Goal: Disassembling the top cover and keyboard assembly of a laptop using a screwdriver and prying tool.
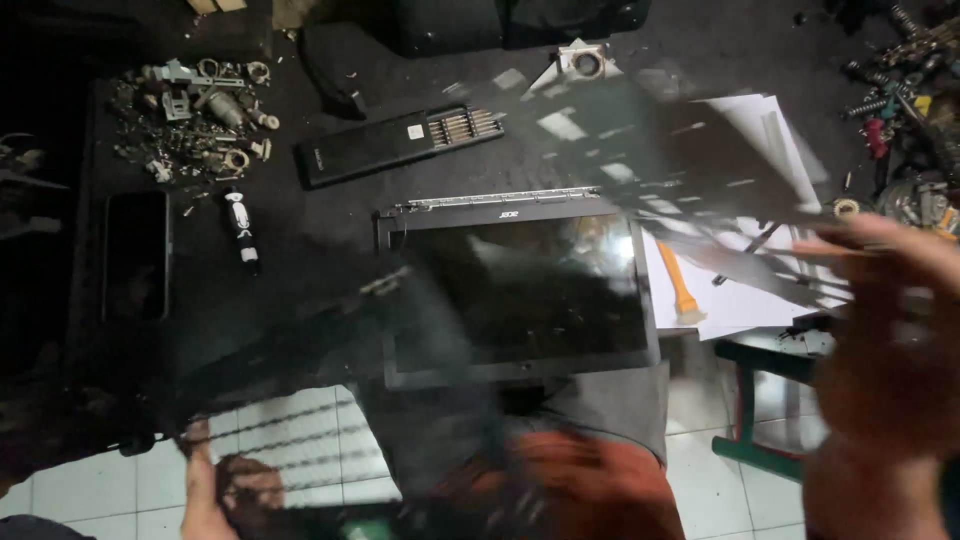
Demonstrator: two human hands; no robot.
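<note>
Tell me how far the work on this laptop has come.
Done: the screen part lies separate on the table, beside a screw pile and bit case. In hand: both hands hold a blurred dark panel. Nothing looks reassembled.

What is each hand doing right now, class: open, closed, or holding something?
Left hand: closed on the lower edge of the dark panel.
Right hand: blurred, at the panel's right edge; grip cannot be told.

A dark, shiny laptop screen (520, 300) lies flat in the middle. A black phone screen (135, 255) lies far left. Maybe both are off.
</note>
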